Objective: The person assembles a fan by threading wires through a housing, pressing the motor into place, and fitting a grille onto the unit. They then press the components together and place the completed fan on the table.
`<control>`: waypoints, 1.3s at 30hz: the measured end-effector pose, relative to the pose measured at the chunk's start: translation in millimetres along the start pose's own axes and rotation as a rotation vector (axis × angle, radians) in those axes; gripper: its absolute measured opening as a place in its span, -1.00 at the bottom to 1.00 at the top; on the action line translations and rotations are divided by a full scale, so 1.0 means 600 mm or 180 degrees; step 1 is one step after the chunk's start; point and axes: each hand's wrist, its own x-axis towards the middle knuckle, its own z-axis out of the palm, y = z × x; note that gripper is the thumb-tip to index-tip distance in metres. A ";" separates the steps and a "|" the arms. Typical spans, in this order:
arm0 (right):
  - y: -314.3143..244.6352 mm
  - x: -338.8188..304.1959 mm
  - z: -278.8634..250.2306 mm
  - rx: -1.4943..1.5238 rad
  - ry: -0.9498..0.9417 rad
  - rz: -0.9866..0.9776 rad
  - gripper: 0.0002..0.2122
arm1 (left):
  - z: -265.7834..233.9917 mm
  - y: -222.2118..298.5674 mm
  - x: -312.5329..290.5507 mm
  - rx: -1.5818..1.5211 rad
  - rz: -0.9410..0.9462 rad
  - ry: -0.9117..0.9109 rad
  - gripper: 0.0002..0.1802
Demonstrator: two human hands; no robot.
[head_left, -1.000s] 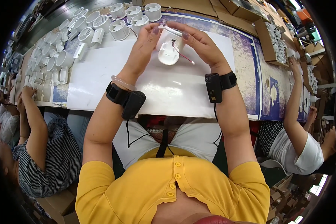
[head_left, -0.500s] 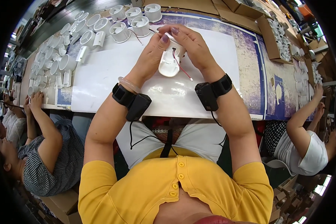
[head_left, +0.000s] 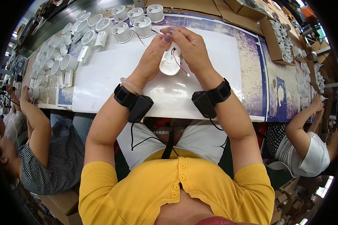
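Left hand (head_left: 156, 54) and right hand (head_left: 194, 50) had drawn closer together than just earlier, clamped around the upper part of the white plastic housing (head_left: 169, 68) over the tabletop (head_left: 251, 86), red wire lead (head_left: 181, 67) outside the grip, suggesting a firmer hold.

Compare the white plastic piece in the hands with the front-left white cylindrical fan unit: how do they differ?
Support: the white plastic piece is held between the left hand and right hand; the white cylindrical fan unit stands on the worktable.
Shape: the piece shows a rounded, tongue-like end; the fan unit is a round cup with blades inside.
Visibility: hands partly cover the piece; none covers the fan unit.
Shared: both white.
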 end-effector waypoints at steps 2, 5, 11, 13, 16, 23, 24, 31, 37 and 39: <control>-0.005 -0.001 0.000 0.0069 -0.0039 0.0107 -0.73 | -0.005 -0.003 0.001 0.0012 -0.0009 -0.0027 -0.46; -0.003 0.001 -0.004 0.0167 -0.0127 0.0143 -0.74 | -0.010 0.004 -0.003 -0.0004 -0.0107 -0.0143 -0.47; -0.002 0.002 -0.003 0.0251 -0.0141 0.0007 -0.75 | -0.001 0.009 -0.007 -0.0141 -0.0123 -0.0109 -0.47; -0.007 0.000 -0.004 0.0240 -0.0208 0.0097 -0.75 | -0.001 0.015 -0.010 -0.0149 -0.0209 -0.0154 -0.46; -0.006 -0.002 -0.004 0.0240 -0.0250 0.0142 -0.75 | -0.001 0.013 -0.011 -0.0101 -0.0257 -0.0109 -0.45; 0.008 0.001 -0.005 0.0227 -0.0262 0.0119 -0.76 | -0.016 -0.005 -0.008 0.0200 -0.0151 -0.0136 -0.41; 0.015 0.011 -0.005 0.0079 -0.0197 -0.0260 -0.77 | -0.017 -0.007 -0.003 0.0294 -0.0075 -0.0084 -0.42; -0.002 0.025 -0.038 -0.0476 0.0156 -0.0790 -0.84 | -0.034 0.010 0.014 0.1318 0.0502 0.0513 -0.45; -0.032 0.002 -0.049 -0.1976 -0.0646 0.0209 -0.78 | -0.017 0.027 0.005 0.2365 0.0605 0.0830 -0.49; -0.026 -0.007 -0.040 -0.2042 -0.0640 0.0283 -0.78 | -0.028 0.009 0.002 0.2715 0.1069 0.0905 -0.50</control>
